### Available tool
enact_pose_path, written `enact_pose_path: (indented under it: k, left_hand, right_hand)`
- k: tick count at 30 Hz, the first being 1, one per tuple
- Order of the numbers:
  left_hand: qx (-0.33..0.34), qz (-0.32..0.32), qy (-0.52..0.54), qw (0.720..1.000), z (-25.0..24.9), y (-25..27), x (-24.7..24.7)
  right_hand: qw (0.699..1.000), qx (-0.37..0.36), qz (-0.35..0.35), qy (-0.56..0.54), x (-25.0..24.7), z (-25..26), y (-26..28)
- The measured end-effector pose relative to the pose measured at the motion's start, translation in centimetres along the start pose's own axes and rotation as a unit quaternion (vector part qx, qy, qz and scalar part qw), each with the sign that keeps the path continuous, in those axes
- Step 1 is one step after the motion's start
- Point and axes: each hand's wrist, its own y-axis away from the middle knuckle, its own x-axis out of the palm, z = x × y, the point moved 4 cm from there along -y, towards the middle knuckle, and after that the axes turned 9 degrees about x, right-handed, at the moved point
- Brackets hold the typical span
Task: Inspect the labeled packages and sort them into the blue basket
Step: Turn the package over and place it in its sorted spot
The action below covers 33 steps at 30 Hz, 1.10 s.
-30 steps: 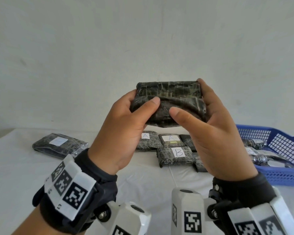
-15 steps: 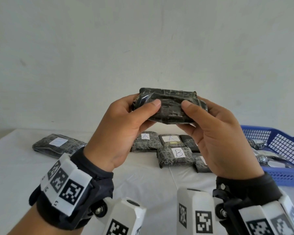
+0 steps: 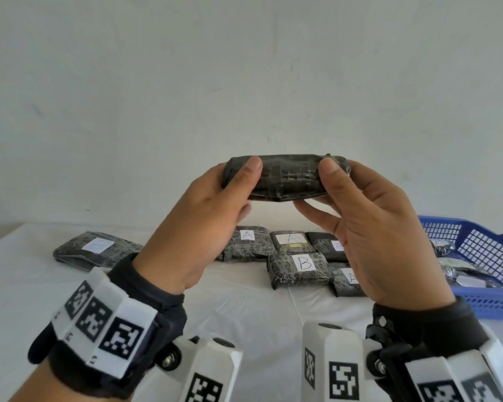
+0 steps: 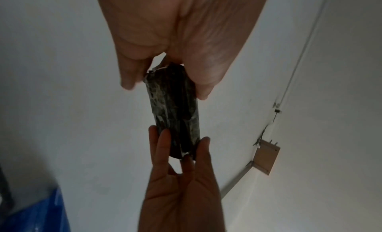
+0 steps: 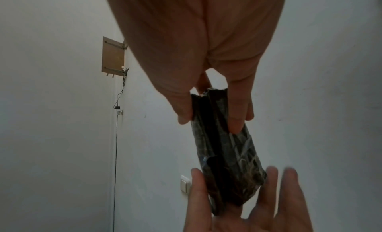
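A dark, plastic-wrapped package [image 3: 285, 178] is held up in front of the wall, edge-on to me, with no label showing. My left hand [image 3: 243, 190] pinches its left end, thumb on the near side and fingers underneath. My right hand [image 3: 320, 192] pinches the right end the same way. The left wrist view shows the package [image 4: 173, 111] between both hands, and so does the right wrist view [image 5: 225, 153]. The blue basket [image 3: 476, 250] sits on the table at the right, below my right hand.
On the white table [image 3: 244, 329] lie several wrapped packages: two labelled A [image 3: 247, 242] [image 3: 291, 240], one labelled B [image 3: 299, 268], and a larger one at the left [image 3: 96, 249]. More wrapped packages [image 3: 462, 274] lie inside the basket. A plain wall stands behind.
Both hands have tipped the package from its broad face towards me to edge-on, and it sits a little lower. My thumbs have shifted out to its ends.
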Motion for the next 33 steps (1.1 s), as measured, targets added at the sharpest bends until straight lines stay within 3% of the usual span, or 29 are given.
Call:
enact_pose_path:
  k: [3, 7, 10, 14, 17, 27, 31, 33]
  left_hand:
    - [0.016, -0.01, -0.103, 0.994, -0.4, 0.3, 0.2]
    - [0.068, -0.033, -0.124, 0.989, -0.7, 0.4, 0.4]
    - [0.085, -0.051, -0.133, 0.986, -0.8, 0.5, 0.5]
    - [0.029, -0.038, -0.088, 0.995, -0.5, 0.7, 1.0]
    - [0.036, -0.026, -0.079, 0.996, -0.8, 0.8, 1.1]
    - [0.039, 0.01, -0.045, 0.998, -0.9, 0.8, 1.4]
    - [0.055, -0.005, -0.047, 0.997, -0.7, 0.6, 0.7]
    - [0.025, 0.01, -0.026, 0.999, -0.5, 0.5, 0.7]
  right_hand:
    - [0.997, 0.008, -0.018, 0.075, 0.0, -0.2, 0.1]
    - [0.962, 0.005, -0.048, 0.267, -0.2, -0.4, 0.1]
    - [0.974, -0.01, -0.053, 0.221, 0.3, -0.6, 0.2]
    - [0.983, -0.017, -0.061, 0.17, 0.9, -0.4, 0.6]
    - [0.992, 0.0, -0.043, 0.122, 1.1, -0.1, 0.8]
    - [0.976, -0.044, -0.062, 0.203, 0.6, 0.3, 0.6]
    - [0.981, -0.005, -0.023, 0.191, 0.9, 0.0, 0.6]
    - [0.987, 0.006, -0.029, 0.156, 0.7, 0.0, 0.6]
